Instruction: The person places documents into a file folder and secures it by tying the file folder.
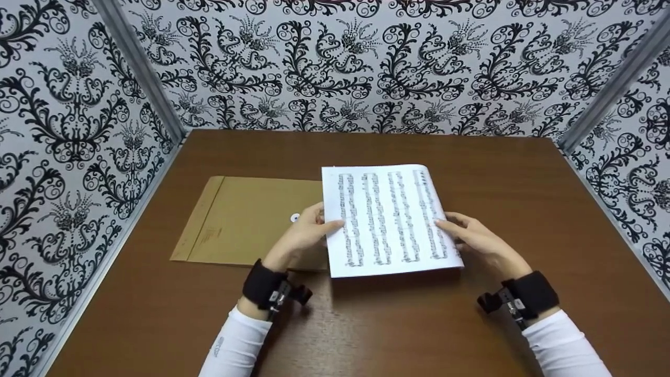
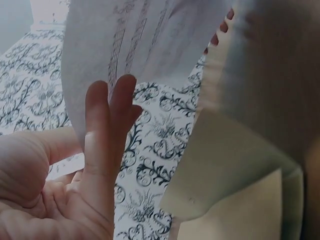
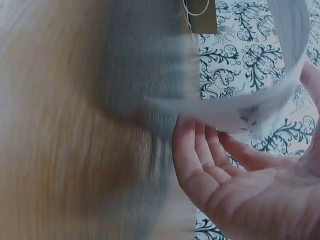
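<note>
A white sheet of printed music is lifted just above the brown table, its staves running away from me. My left hand pinches its left edge, thumb on top and fingers underneath. My right hand pinches the right edge the same way. In the left wrist view the fingers lie against the underside of the sheet. In the right wrist view the sheet curves over my fingers.
A tan envelope with a round string clasp lies flat on the table to the left, partly under the sheet and my left hand. Patterned black-and-white walls close in the table on three sides.
</note>
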`<move>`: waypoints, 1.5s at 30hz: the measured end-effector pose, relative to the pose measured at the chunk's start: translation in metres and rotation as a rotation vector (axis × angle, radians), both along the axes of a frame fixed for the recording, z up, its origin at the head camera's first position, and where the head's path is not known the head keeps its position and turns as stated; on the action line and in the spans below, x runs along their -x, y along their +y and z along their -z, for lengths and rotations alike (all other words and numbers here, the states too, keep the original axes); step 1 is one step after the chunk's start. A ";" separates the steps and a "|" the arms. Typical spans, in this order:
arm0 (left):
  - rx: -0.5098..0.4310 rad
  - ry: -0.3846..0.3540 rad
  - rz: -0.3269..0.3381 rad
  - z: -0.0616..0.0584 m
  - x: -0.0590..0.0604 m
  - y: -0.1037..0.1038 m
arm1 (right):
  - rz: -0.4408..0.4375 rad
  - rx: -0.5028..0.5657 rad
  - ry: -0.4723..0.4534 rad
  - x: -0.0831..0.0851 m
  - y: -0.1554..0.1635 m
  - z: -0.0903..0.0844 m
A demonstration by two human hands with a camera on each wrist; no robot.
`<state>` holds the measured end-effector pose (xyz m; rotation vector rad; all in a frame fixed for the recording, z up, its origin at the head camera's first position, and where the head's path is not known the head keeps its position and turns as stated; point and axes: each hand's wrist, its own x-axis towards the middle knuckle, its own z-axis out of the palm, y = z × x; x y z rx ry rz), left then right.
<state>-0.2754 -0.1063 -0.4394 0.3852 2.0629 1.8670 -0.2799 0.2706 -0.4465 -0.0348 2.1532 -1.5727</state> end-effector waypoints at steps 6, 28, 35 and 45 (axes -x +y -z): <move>-0.063 -0.037 0.057 -0.001 0.002 -0.018 | 0.078 0.028 0.005 0.001 0.008 0.001; 0.034 -0.078 0.112 0.006 0.010 -0.039 | -0.047 0.269 0.004 0.003 0.002 0.010; 0.054 -0.094 0.104 0.009 0.012 -0.041 | -0.121 0.278 0.026 0.004 0.001 0.009; 0.063 -0.106 0.109 0.011 0.014 -0.047 | -0.182 0.272 0.069 0.009 -0.001 0.007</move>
